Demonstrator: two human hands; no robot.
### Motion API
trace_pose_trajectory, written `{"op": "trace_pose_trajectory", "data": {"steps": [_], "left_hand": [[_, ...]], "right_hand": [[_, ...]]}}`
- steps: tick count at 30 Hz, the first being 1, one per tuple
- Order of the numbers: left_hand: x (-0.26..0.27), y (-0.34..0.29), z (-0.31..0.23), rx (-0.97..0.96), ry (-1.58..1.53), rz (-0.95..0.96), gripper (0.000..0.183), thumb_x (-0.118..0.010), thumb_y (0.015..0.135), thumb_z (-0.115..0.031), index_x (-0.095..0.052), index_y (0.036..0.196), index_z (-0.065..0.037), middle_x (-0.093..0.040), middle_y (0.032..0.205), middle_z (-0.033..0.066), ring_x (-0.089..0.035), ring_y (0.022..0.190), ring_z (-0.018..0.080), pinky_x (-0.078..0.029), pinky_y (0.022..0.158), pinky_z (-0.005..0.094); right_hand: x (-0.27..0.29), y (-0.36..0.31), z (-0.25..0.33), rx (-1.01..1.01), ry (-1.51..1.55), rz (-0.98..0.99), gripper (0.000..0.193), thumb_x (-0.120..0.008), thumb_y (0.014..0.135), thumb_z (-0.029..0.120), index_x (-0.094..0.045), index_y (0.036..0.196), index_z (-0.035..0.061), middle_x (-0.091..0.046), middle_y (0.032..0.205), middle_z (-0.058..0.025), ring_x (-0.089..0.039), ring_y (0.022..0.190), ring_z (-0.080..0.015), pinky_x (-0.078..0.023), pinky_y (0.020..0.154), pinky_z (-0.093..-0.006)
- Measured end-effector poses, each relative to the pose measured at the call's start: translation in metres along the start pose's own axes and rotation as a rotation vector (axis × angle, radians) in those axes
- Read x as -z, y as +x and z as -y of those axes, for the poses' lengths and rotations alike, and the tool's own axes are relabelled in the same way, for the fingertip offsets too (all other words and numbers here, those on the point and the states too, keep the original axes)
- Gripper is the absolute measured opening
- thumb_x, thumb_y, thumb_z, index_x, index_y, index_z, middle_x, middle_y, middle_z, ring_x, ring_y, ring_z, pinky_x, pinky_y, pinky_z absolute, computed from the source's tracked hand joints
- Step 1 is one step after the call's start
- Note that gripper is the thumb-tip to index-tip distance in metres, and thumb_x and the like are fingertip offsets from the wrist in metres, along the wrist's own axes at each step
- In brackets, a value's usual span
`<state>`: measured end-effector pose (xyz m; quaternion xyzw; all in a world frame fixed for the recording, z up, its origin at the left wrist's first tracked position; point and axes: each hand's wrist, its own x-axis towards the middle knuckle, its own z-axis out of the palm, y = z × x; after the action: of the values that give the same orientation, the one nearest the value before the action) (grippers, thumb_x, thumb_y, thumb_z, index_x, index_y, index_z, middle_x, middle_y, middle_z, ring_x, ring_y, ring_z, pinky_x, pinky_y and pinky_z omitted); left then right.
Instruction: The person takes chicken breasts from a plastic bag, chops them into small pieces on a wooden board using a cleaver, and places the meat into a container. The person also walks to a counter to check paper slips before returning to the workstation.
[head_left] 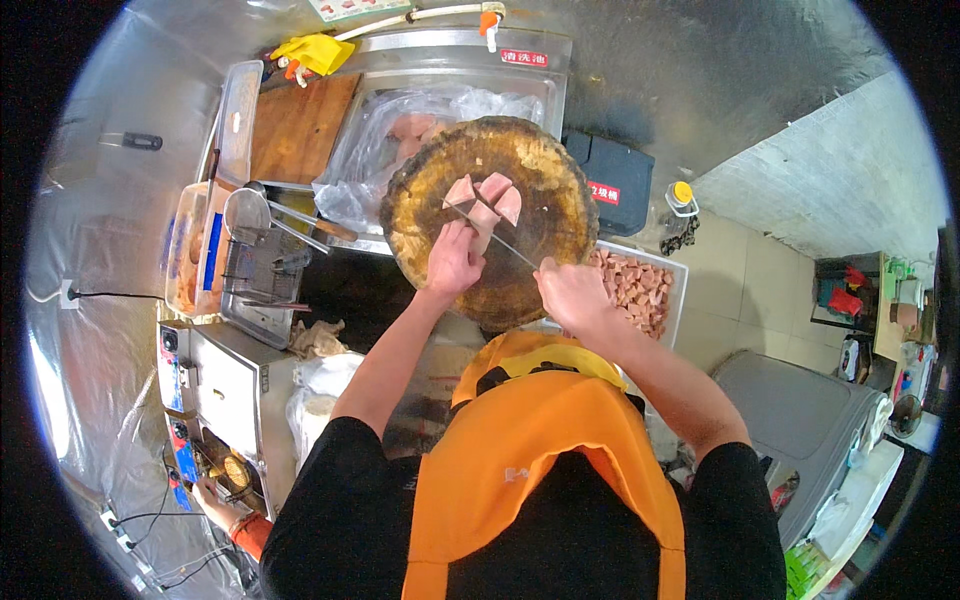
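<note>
A thick round wooden chopping block [550, 180] stands before me, brown and worn. My left hand [455, 262] presses a piece of pink meat [483, 217] onto it with curled fingers. Several cut chunks of the same meat [494, 186] lie just beyond. My right hand [575, 298] grips a knife, its handle hidden in the fist. The knife's blade [516, 252] appears edge-on as a thin line, slanting across the meat just beyond my left fingertips. Below and right of the block, a white tray [678, 300] holds many small pink meat cubes.
Behind the block is a steel sink [555, 100] with a clear plastic bag [365, 150]. A wooden board [300, 130], wire fryer basket [262, 265] and food containers stand left. A black bin [620, 165] is at right. Another person's hand [218, 508] reaches toward a fryer, lower left.
</note>
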<state>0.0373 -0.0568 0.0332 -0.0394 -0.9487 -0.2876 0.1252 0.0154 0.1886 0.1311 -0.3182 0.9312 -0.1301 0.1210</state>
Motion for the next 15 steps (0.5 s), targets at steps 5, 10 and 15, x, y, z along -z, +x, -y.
{"op": "trace_pose_trajectory", "data": {"steps": [5, 10, 15], "left_hand": [[-0.016, -0.002, 0.012, -0.059, -0.063, -0.164, 0.037, -0.076, 0.068, -0.004, -0.061, 0.102, 0.000, -0.060, 0.105, 0.0167, -0.057, 0.103, 0.0392, -0.051, 0.089, 0.0457], [-0.028, 0.000, 0.003, -0.033, -0.130, -0.165, 0.037, -0.079, 0.065, -0.005, -0.062, 0.098, -0.005, -0.060, 0.103, 0.0151, -0.058, 0.097, 0.0389, -0.052, 0.085, 0.0461], [-0.035, -0.017, -0.011, -0.053, -0.178, -0.154, 0.049, -0.076, 0.066, -0.002, -0.059, 0.112, -0.003, -0.058, 0.115, 0.0181, -0.056, 0.108, 0.0408, -0.048, 0.094, 0.0473]], "right_hand": [[0.006, 0.016, 0.005, 0.032, -0.019, 0.082, 0.012, -0.060, 0.089, 0.010, -0.063, 0.084, -0.0005, -0.071, 0.072, -0.0198, -0.073, 0.068, -0.0375, -0.059, 0.061, -0.0481], [-0.054, 0.047, 0.000, -0.028, 0.043, -0.022, 0.022, -0.059, 0.096, 0.019, -0.062, 0.086, -0.0003, -0.069, 0.069, -0.0201, -0.073, 0.066, -0.0382, -0.058, 0.059, -0.0484], [-0.071, 0.053, -0.001, -0.017, 0.055, -0.090, 0.021, -0.061, 0.095, 0.022, -0.061, 0.088, 0.0014, -0.070, 0.070, -0.0191, -0.073, 0.067, -0.0381, -0.057, 0.058, -0.0497]]}}
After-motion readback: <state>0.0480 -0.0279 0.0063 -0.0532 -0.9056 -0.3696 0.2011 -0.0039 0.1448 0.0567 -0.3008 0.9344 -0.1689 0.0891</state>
